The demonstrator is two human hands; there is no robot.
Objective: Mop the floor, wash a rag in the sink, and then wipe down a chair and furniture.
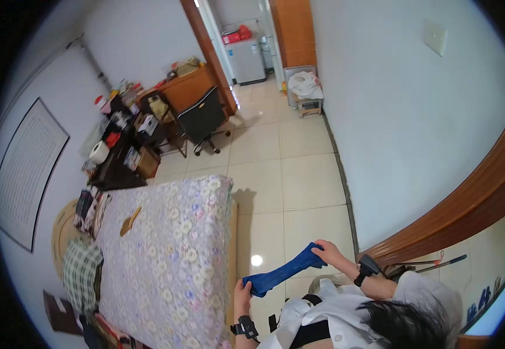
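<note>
A blue cloth [284,272] is stretched out between my two hands, beside the edge of the bed. My left hand [243,291] grips its lower left end. At its upper right end, my right hand [327,252] pinches the fabric. The cloth hangs in a narrow band over the tiled floor, and its exact kind cannot be told. Both wrists carry black strapped devices.
To the left stands a bed with a floral sheet [165,253], a brush-like wooden object [130,221] and a checked pillow [82,275]. Ahead are an office chair [202,115] and cluttered desk. A white wall [387,131] and wooden door frame [444,218] bound the right.
</note>
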